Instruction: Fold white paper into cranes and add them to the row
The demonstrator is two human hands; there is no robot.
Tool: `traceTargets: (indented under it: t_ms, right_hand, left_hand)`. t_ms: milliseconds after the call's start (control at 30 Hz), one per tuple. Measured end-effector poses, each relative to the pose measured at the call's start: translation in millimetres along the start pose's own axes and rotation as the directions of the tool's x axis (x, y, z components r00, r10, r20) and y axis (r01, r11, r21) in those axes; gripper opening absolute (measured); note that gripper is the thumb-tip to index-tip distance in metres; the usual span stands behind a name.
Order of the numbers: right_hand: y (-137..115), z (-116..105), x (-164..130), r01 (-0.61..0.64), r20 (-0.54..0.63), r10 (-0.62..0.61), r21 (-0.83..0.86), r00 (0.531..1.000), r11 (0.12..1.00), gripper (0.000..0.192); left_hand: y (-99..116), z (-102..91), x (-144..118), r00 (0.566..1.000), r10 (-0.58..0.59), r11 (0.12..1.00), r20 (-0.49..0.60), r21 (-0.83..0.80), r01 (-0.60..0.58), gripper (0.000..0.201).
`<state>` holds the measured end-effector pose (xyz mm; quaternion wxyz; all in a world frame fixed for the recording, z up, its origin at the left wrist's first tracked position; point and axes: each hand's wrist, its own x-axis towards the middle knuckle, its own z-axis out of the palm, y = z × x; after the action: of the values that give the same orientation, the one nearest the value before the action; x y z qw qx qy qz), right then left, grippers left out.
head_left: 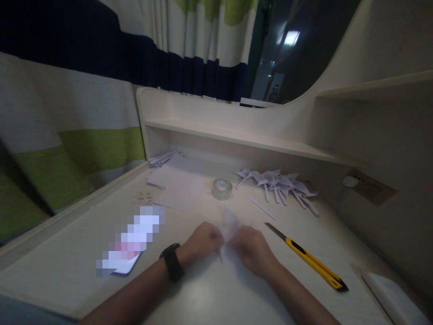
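My left hand (207, 238) and my right hand (251, 249) come together over the middle of the desk. Both pinch a thin, folded piece of white paper (231, 220), whose curved flap rises between them; the part inside the fingers is hidden. A slim pointed tip pokes out below my left fingers. Just beyond the hands stands a roll of clear tape (222, 189). To the right of it lies a thin white paper strip (261, 208). A yellow utility knife (313, 263), its blade out, rests right of my right hand.
Several white paper pinwheels (270, 179) on paper sticks lie at the back right. Paper sheets (184, 180), rolled paper sticks (164, 159) and small pale bits (143, 197) are at the back left. A phone (133, 243) lies left; a shelf (237, 135) spans the back.
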<state>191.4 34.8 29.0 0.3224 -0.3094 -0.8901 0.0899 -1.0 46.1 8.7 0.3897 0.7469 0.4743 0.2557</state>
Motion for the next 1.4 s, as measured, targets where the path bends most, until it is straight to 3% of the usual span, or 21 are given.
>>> traceTargets:
  t_ms: [333, 500, 700, 900, 1200, 1400]
  right_hand:
    - [-5, -4, 3, 0.056, -0.010, -0.057, -0.084, 0.998, 0.995, 0.022]
    - [-1, -5, 1, 0.107, -0.067, -0.136, -0.329, 0.988, 0.938, 0.013]
    - [6, 4, -2, 0.162, 0.011, -0.185, -0.536, 0.983, 0.829, 0.016]
    - [3, 4, -2, 0.161, 0.026, -0.177, -0.555, 0.984, 0.816, 0.019]
    - [5, 8, -5, 0.123, -0.058, -0.180, -0.522, 0.982, 0.844, 0.027]
    - [9, 11, -6, 0.099, -0.054, -0.150, -0.530, 0.987, 0.842, 0.025]
  left_hand:
    - [3, -1.3, 0, 0.999, -0.018, 1.000, -0.048, -0.009, 0.017, 0.028]
    - [2, -1.2, 1, 0.997, -0.051, 0.991, -0.059, -0.127, 0.043, 0.028]
    - [4, -2.3, 1, 0.998, -0.022, 0.984, -0.060, -0.178, 0.011, 0.024]
    - [4, -0.8, 0, 0.996, -0.063, 0.968, -0.070, -0.246, 0.044, 0.021]
    - [5, -0.9, 0, 0.988, -0.140, 0.944, -0.064, -0.308, 0.114, 0.025]
    - [1, -0.6, 1, 0.996, -0.076, 0.944, -0.053, -0.324, 0.055, 0.024]
